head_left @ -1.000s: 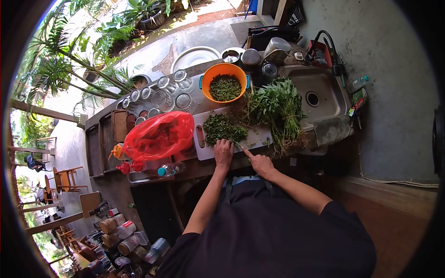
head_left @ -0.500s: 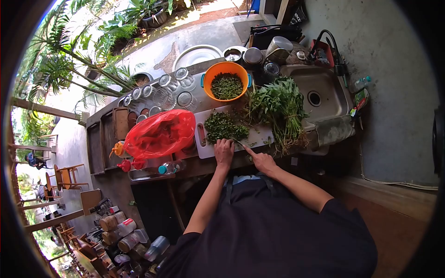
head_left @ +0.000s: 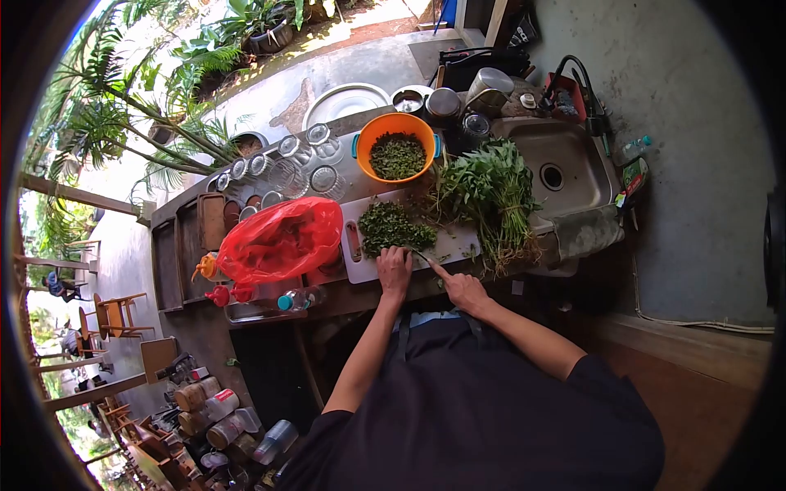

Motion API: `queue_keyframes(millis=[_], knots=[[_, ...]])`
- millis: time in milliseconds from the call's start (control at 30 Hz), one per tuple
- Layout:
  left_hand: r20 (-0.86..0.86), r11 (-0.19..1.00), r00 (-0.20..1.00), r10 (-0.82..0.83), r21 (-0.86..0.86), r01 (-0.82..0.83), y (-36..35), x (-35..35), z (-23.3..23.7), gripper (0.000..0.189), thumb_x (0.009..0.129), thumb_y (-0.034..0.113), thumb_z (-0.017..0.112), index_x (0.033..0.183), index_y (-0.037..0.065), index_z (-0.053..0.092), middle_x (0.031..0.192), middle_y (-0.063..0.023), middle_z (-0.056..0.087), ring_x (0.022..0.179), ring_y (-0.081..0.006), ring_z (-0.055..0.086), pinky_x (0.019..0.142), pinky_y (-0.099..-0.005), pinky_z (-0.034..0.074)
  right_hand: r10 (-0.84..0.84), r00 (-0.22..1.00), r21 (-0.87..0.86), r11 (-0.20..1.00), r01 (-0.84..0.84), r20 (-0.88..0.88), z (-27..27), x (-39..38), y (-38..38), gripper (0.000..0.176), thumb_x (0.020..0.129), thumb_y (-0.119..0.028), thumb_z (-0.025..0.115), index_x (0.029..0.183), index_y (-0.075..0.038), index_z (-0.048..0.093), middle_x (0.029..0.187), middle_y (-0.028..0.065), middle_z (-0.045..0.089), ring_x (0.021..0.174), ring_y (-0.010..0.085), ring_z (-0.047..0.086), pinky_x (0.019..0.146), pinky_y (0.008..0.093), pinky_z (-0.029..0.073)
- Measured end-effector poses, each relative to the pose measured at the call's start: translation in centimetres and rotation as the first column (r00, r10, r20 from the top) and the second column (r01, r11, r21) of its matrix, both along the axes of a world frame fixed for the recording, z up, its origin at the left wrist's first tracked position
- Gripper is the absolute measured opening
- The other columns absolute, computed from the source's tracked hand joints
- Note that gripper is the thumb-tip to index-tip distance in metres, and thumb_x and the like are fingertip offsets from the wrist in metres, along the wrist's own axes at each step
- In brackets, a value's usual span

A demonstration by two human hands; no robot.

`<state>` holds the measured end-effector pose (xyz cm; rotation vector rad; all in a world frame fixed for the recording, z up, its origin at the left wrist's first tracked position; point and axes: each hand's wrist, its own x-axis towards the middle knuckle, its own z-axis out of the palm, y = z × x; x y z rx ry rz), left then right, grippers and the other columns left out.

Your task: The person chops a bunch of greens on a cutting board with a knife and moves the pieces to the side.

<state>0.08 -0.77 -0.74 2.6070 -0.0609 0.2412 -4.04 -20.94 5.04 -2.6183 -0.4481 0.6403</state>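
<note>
A white cutting board (head_left: pixel 452 240) lies on the counter with a heap of chopped leafy greens (head_left: pixel 391 227) on its left half. My left hand (head_left: pixel 395 270) is at the near edge of that heap, its fingers bunched together on the greens; what lies under the fingertips is hidden. My right hand (head_left: pixel 463 291) grips a knife (head_left: pixel 423 258), index finger stretched along it, the blade pointing toward my left fingers. To the right, a big bundle of uncut stalks with leaves and roots (head_left: pixel 495 192) overlaps the board. Behind the board stands an orange basin (head_left: pixel 378 124) holding more chopped greens.
A red plastic bag (head_left: pixel 282 241) sits left of the board, with a clear bottle with a blue cap (head_left: pixel 296 299) lying in front. Several upturned glasses (head_left: pixel 326 181) stand behind the bag. A metal sink (head_left: pixel 573 168) is at the right, lidded pots (head_left: pixel 443 104) behind.
The knife and my right hand have shifted very slightly down toward me. My left hand stays on the greens. The whole view has drifted a little.
</note>
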Motion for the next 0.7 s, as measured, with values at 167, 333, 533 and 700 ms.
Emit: queue_keyframes(millis=[167,333,533,700], knots=[[0.0,1.0,1.0,0.001,-0.008,-0.001,0.0,0.0,0.0,0.012,0.084,0.019,0.069,0.089,0.009,0.069,0.09,-0.0058,0.064,0.093,-0.0271,0.058,0.081,-0.0406,0.044,0.01,1.0,-0.001,1.0,-0.01,0.019,-0.5,0.2,0.3,0.078,0.092,-0.01,0.047,0.156,-0.04,0.013,0.078,0.0243,0.065,0.073,0.0441,0.066,0.068,0.0553,0.054],[0.004,0.999,1.0,-0.01,-0.044,0.01,0.2,-0.1,0.3,0.011,0.083,0.017,0.07,0.092,0.009,0.072,0.091,-0.0049,0.064,0.095,-0.0266,0.058,0.081,-0.0397,0.044,0.04,0.999,-0.027,0.999,-0.041,-0.009,-1.1,0.7,0.2,0.081,0.09,-0.009,0.048,0.155,-0.042,0.012,0.078,0.0246,0.065,0.072,0.044,0.066,0.068,0.0561,0.054],[0.014,0.999,1.0,-0.011,-0.042,0.011,0.3,-0.2,0.4,0.011,0.083,0.018,0.072,0.091,0.011,0.074,0.092,-0.0032,0.065,0.095,-0.025,0.058,0.082,-0.0386,0.044,0.022,0.999,0.004,1.0,-0.022,0.027,-2.8,1.9,1.1,0.083,0.088,-0.01,0.048,0.154,-0.045,0.012,0.08,0.0238,0.067,0.075,0.0442,0.067,0.072,0.0569,0.054],[0.007,0.998,0.999,0.05,-0.033,-0.05,0.2,-0.2,0.5,0.01,0.082,0.019,0.072,0.089,0.011,0.073,0.091,-0.0019,0.065,0.095,-0.0244,0.058,0.082,-0.038,0.043,0.026,0.999,0.0,1.0,-0.026,0.043,-2.9,1.2,0.5,0.083,0.089,-0.011,0.048,0.155,-0.044,0.01,0.077,0.0235,0.066,0.071,0.0441,0.066,0.068,0.0571,0.054]])
